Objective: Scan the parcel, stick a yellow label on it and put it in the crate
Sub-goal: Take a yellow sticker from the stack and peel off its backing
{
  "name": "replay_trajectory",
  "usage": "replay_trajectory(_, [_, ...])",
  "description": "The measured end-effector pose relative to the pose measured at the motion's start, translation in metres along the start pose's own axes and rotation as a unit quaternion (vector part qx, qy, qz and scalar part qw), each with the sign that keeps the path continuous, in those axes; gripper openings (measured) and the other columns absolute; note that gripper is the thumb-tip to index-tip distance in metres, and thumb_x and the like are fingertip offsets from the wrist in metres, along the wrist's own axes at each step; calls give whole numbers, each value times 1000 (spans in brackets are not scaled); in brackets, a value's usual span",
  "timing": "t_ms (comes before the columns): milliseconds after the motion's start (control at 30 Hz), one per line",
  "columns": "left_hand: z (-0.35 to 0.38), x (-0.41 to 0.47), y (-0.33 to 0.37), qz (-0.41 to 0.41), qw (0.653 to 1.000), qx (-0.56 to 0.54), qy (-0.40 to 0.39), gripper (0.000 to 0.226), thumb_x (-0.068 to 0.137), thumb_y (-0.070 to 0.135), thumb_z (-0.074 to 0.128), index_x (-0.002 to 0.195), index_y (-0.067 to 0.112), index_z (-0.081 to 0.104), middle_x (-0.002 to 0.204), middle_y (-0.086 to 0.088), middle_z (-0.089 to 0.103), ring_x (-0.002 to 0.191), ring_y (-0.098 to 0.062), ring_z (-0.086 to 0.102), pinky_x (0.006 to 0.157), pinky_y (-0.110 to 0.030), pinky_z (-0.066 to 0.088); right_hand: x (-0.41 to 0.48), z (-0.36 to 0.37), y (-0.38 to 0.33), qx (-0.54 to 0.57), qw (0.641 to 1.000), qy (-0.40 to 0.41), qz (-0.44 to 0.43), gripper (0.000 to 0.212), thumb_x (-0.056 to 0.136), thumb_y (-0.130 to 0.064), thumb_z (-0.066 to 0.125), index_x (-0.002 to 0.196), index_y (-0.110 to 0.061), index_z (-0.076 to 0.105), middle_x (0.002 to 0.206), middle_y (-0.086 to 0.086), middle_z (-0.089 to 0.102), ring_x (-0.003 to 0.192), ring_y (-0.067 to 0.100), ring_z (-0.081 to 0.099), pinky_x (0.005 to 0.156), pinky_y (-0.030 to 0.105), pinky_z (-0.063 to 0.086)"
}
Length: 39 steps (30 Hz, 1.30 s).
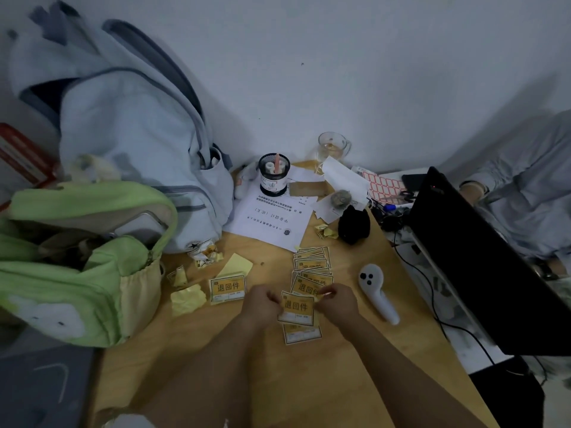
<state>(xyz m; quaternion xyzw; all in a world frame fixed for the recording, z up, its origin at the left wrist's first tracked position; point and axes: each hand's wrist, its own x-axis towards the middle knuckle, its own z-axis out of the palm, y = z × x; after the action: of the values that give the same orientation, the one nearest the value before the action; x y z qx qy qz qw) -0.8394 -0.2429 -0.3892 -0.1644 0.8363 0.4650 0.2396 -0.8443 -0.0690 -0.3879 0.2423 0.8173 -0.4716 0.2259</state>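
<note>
Left hand [262, 304] & right hand [336, 301] each pinch a side edge of the yellow label [298, 307] (thin, floppy, prob. sticky-backed), so grip by corners.

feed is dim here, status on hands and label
Left hand and right hand both grip one yellow label, peeling at its corner. White scanner lies idle alongside. No parcel or crate visible.

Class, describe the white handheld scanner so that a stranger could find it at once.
Start at the black laptop on the wooden table's right side. Just left of it, beside the right hand, lies the scanner. It alone is white plastic, with dark round buttons on its head.
</note>
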Motion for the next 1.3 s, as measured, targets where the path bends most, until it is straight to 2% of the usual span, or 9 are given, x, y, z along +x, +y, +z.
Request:
replay_trajectory(100, [-16,-11,9,-14,998,-62,26,26,72,-7,67,69,15,53,74,-3,54,79,-27,57,76,-42,54,-12,-3,-12,65,998,-9,-20,17,77,5,68,90,-5,68,75,9,64,64,18,58,62,34,52])
replay_trajectory(267, [-40,-41,23,9,986,-153,62,28,76,-8,64,70,17,53,76,-4,53,78,-25,54,72,-36,48,-45,-9,-38,179,983,-37,-22,8,84,1,65,92,-1,65,71,12,61,58,19,55,55,26,49])
replay_trajectory(467, [-77,-93,44,78,977,-166,104,26,78,-9,61,72,14,52,76,-4,52,74,-21,50,62,-30,44,-101,-16,-68,191,978,-45,-68,12,88,-10,62,79,-4,67,76,13,66,63,22,59,59,29,51])
replay_trajectory(633, [-110,-149,59,120,966,-180,142,16,80,-2,60,85,13,56,90,-9,59,79,-24,55,75,-38,52,-159,-21,-96,193,972,-40,-132,11,89,-12,60,90,-3,66,83,13,67,67,23,61,62,30,48])
replay_trajectory(733, [-123,-184,61,142,956,-204,157,18,80,-3,61,92,10,58,97,-12,63,79,-24,58,61,-29,49,-193,-19,-108,186,969,-37,-158,15,90,-12,59,96,0,67,85,13,69,67,22,63,62,30,48])
replay_trajectory(867, [-136,-230,58,176,944,-225,168,17,82,-5,60,87,11,55,87,-8,60,70,-20,54,46,-19,40,-240,-9,-115,191,962,-32,-194,21,90,-13,58,100,2,68,85,13,70,68,23,64,61,29,48])
replay_trajectory(967, [-145,-263,56,199,923,-263,199,20,82,-7,60,78,11,52,83,-10,59,71,-22,55,55,-24,45,-282,-5,-120,204,951,-28,-230,17,92,-18,58,87,-6,69,82,13,70,63,22,63,60,29,48])
replay_trajectory(1133, [-152,-316,59,236,888,-326,221,23,84,-4,60,70,14,54,86,-9,60,70,-19,56,59,-25,47,-344,-10,-125,217,929,5,-301,13,91,-18,59,87,-10,68,93,18,74,68,27,70,71,38,54])
replay_trajectory(1300, [-173,-364,75,288,857,-361,229,22,84,-1,61,72,17,63,88,-10,64,62,-15,57,62,-25,51,-398,-22,-138,299,890,-48,-342,9,89,-12,62,86,-5,66,77,12,74,58,23,69,64,35,54])
